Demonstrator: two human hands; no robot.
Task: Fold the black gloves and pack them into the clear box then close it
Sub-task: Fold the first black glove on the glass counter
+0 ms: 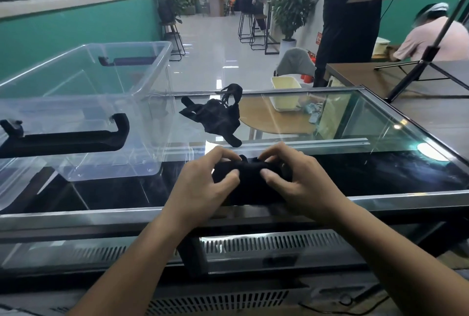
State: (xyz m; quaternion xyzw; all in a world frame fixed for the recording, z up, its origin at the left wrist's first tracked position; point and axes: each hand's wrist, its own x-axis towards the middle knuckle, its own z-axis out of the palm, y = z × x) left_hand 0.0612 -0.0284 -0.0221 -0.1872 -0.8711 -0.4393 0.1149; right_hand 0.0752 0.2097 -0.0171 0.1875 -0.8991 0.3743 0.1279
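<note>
A black glove (250, 184) lies bunched on the glass counter top (355, 138) right in front of me. My left hand (203, 181) grips its left side and my right hand (299, 178) grips its right side, fingers curled over the fabric. A second black glove (215, 115) lies crumpled farther back on the glass, fingers splayed, untouched. The clear box (83, 92) stands open at the left with black handles (63, 138); nothing shows inside it. I see no lid.
The counter's metal front rail (228, 211) runs under my wrists. A tripod leg (416, 67) rests on a wooden table (368, 74) at the right. A person in black (350, 19) stands behind it, another sits at far right.
</note>
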